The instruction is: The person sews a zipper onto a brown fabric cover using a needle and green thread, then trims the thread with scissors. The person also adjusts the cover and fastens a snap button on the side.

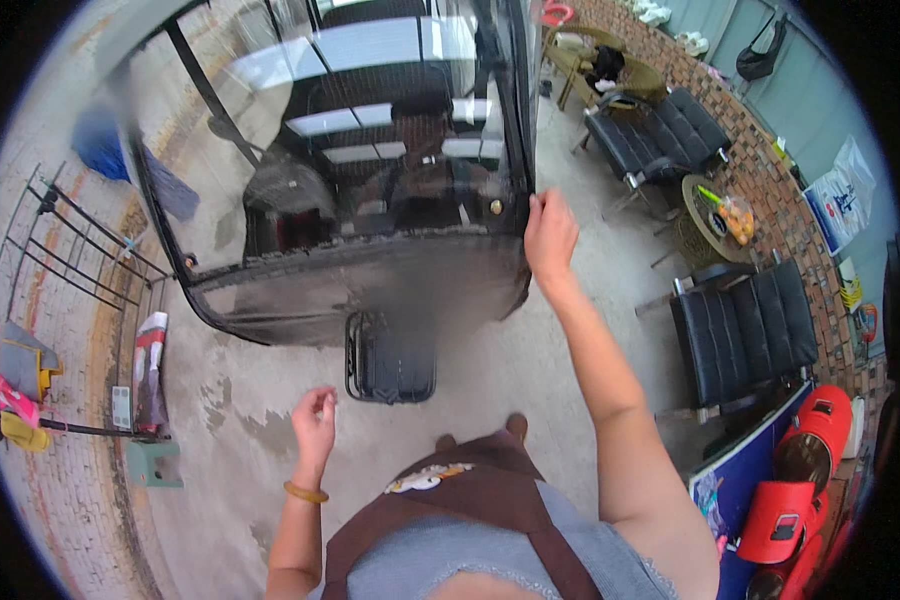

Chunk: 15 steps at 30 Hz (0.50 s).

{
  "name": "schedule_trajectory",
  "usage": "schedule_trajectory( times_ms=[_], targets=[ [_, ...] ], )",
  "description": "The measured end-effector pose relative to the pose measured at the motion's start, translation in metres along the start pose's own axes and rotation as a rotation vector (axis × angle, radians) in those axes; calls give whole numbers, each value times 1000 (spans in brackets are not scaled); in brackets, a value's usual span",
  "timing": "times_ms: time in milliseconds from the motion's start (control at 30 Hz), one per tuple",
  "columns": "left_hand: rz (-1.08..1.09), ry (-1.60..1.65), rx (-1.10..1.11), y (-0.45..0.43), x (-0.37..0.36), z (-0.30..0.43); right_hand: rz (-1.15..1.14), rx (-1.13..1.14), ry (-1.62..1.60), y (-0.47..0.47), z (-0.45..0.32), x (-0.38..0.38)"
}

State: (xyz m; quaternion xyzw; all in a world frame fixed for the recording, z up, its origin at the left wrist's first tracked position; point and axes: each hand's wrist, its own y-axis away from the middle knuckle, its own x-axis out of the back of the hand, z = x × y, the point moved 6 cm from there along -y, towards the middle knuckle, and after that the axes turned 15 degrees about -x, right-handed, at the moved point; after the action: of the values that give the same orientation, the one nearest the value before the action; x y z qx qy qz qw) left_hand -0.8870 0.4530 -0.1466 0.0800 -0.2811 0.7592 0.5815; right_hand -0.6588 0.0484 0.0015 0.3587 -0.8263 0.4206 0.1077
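A small vehicle's covered cabin [322, 289] with a clear panel and black trim stands before me. Seats and a dark rounded object show through the panel. At its right edge is my right hand [551, 238], fingers curled on the black-trimmed edge, near a round brass-coloured fastener [496, 206]. My left hand [316, 421], a yellowish bangle at its wrist, hangs in the air, fingers loosely bent and holding nothing. Between the cabin and my feet is a black wire basket [391, 375], its far end hidden by a blurred patch. I wear a brown apron [465, 495].
Black padded chairs [750, 330] and a round wicker table [701, 217] with bagged fruit line the right side. Red cylindrical containers [776, 521] are at the lower right. Along the left wall are a black metal rack [82, 240] and a green stool [154, 463].
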Motion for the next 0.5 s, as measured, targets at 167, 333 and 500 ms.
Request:
schedule_trajectory(
  times_ms=[167,333,500],
  targets=[
    [-36,97,-41,-32,-35,13,-304,-14,-102,-19,11,-1],
    [-225,181,-204,-67,-111,77,-332,19,-119,-19,15,2],
    [-216,193,-476,-118,-175,155,-302,152,156,-16,-5,4]
  ],
)
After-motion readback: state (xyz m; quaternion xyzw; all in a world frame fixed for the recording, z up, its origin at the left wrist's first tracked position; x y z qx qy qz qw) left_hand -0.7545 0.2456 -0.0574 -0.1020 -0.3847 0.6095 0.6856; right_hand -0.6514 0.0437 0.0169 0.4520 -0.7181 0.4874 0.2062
